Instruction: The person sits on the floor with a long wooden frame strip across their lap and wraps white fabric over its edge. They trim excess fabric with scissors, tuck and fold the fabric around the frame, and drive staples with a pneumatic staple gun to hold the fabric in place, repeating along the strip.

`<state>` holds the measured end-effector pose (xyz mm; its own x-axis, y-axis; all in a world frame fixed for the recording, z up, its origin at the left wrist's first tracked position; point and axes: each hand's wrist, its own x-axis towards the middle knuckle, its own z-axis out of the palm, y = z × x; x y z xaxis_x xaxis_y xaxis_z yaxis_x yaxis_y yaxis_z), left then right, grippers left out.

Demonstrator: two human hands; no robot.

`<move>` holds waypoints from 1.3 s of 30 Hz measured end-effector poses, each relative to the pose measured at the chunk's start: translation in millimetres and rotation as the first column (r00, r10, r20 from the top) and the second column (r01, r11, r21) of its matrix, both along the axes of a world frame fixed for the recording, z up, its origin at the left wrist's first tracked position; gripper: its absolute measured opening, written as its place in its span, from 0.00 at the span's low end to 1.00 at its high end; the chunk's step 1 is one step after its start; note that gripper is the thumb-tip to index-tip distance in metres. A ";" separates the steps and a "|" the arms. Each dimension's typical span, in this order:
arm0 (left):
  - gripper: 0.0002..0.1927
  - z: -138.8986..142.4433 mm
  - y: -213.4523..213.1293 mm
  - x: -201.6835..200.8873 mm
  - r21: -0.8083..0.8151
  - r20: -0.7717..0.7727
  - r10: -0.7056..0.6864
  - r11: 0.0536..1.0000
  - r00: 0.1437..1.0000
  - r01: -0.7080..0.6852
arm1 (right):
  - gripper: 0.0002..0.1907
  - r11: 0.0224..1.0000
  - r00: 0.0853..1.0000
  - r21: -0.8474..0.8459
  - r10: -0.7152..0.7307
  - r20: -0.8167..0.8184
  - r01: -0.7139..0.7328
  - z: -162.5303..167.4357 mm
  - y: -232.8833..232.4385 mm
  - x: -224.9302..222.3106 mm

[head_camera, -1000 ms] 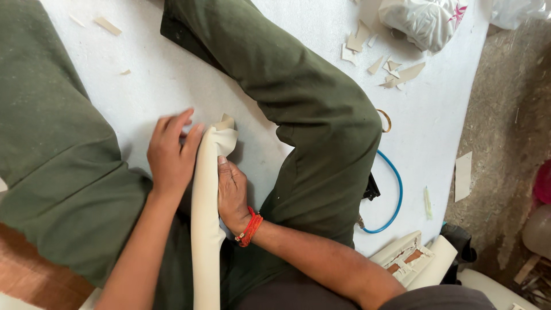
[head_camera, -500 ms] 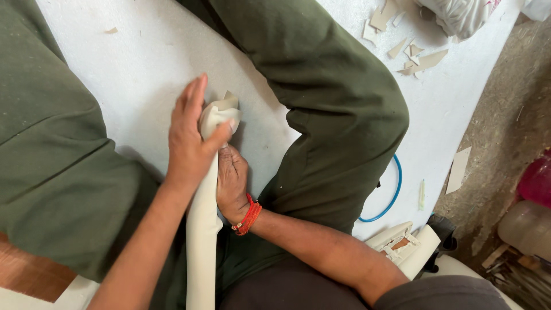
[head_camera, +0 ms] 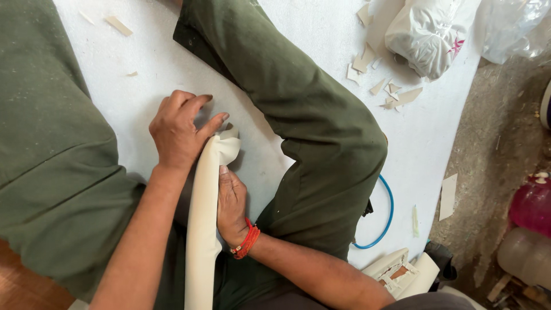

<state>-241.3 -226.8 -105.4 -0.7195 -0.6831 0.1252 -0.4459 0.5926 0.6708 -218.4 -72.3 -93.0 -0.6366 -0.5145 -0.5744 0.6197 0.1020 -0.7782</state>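
Between the legs, left hand [head_camera: 181, 129] and right hand [head_camera: 231, 204] pinch the cream strip [head_camera: 204, 229].

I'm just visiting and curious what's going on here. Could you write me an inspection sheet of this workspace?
Surface: white foam-like sheet on the ground; the person sits on it, legs in green trousers.
Job's things: long cream-coloured padded piece, its top end bunched.
Clutter: cream offcuts, white plastic bag, pale strips.
Grips: left hand presses the bunched end; right hand, red thread band at the wrist, lies against the piece's side.
Cables: blue ring or hose, partly hidden by the knee.
Surroundings: bare dirt floor, pink container, cloudy plastic bottle.
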 end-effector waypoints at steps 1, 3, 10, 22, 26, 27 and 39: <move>0.19 -3.1 1.2 -2.2 0.050 -0.038 0.028 0.998 0.999 -0.026 | 0.22 1.000 1.000 0.014 0.000 -0.004 0.001 0.2 -0.5 0.1; 0.20 -8.6 7.3 -1.9 0.149 -0.100 0.081 0.987 0.992 -0.065 | 0.22 0.999 1.000 0.039 -0.010 -0.005 0.010 -1.1 -0.1 1.4; 0.38 -23.0 31.8 22.9 0.459 -0.168 0.115 0.888 0.979 -0.025 | 0.23 0.998 0.992 0.037 0.052 -0.119 -0.048 -15.1 7.5 7.2; 0.34 29.0 72.9 81.0 0.575 -0.053 -0.069 0.814 0.996 0.086 | 0.19 0.998 0.999 -0.052 -0.039 0.029 0.040 -12.8 8.3 10.6; 0.35 50.3 80.6 100.9 0.651 0.042 -0.114 0.757 0.993 0.059 | 0.22 0.996 0.992 0.074 0.057 -0.116 -0.049 -9.3 3.8 10.9; 0.36 52.7 81.6 102.5 0.688 0.067 -0.110 0.725 0.992 0.034 | 0.22 0.996 0.991 0.071 0.064 -0.118 -0.056 -8.2 2.6 10.2; 0.43 46.8 73.1 110.7 0.639 0.160 -0.093 0.769 0.983 -0.031 | 0.21 0.947 0.887 0.234 0.293 -0.357 -0.219 5.3 -1.7 -0.7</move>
